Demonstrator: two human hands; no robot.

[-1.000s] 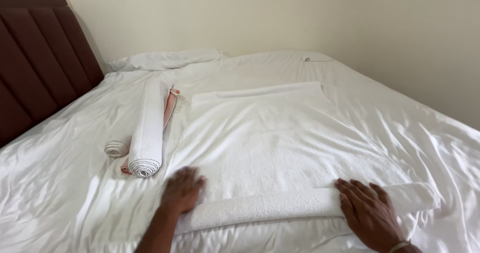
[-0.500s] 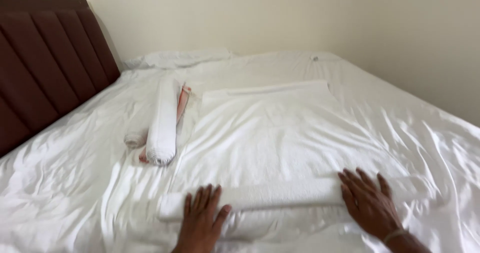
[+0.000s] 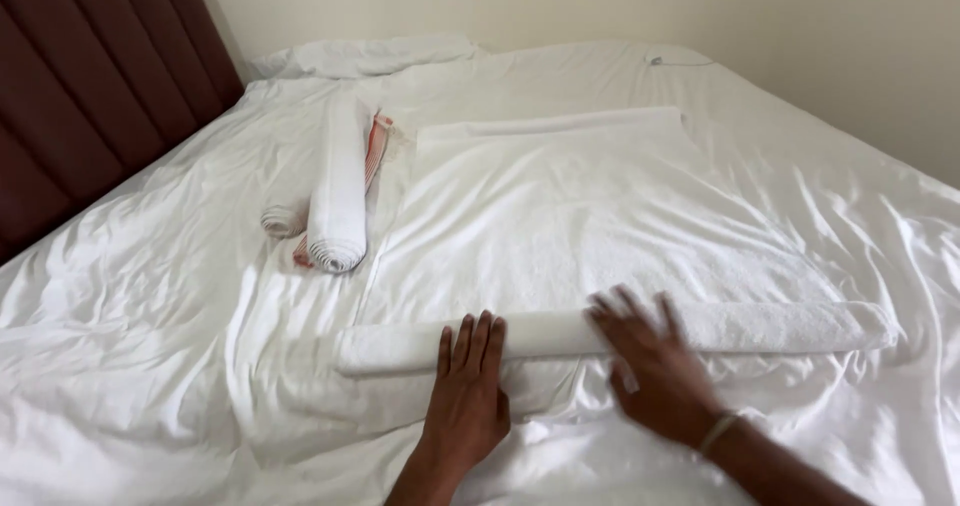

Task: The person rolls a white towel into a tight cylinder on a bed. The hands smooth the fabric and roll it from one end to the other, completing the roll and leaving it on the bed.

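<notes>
A wide bed [image 3: 150, 296] in rumpled white sheets meets a dark padded headboard [image 3: 90, 96] and cream walls [image 3: 600, 6].

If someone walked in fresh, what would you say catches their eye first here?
Both hands, the left hand and the blurred right hand, lie flat on a partly rolled white towel across the near side of the bed. Further back on the left lie finished towel rolls, beside a dark padded headboard.

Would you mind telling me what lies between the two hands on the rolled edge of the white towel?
In the head view, only a short bare stretch of the towel roll lies between the left hand and right hand.
</notes>
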